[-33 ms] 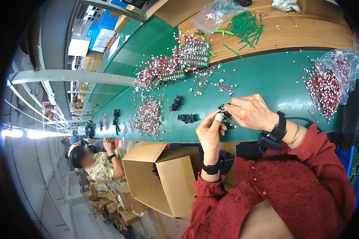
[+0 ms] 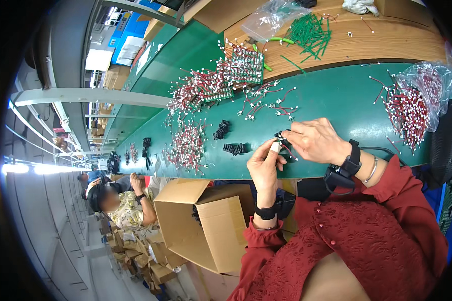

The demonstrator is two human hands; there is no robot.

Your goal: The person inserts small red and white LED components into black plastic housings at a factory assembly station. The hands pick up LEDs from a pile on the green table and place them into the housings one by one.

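Over the front edge of the green work table, my two hands meet around a small black plastic part (image 2: 278, 135). My left hand (image 2: 263, 168) pinches it from below, with a white covering on one fingertip. From the right, the fingers of my right hand (image 2: 316, 143) close on the same part, and a short red wire (image 2: 290, 152) sticks out beneath them. The fingers hide most of the part. Left of my hands lie two black plastic pieces, one a slotted strip (image 2: 234, 149), the other a cluster (image 2: 221, 130). Loose red wires with white connectors (image 2: 281, 109) lie just beyond.
Heaps of red connector wires (image 2: 187, 148) and wired green circuit boards (image 2: 247, 66) cover the table's left part. A bag of wires (image 2: 412, 108) lies right. Green strips (image 2: 310, 35) rest on a wooden board. An open carton (image 2: 221, 233) stands below; another person (image 2: 130, 205) sits left.
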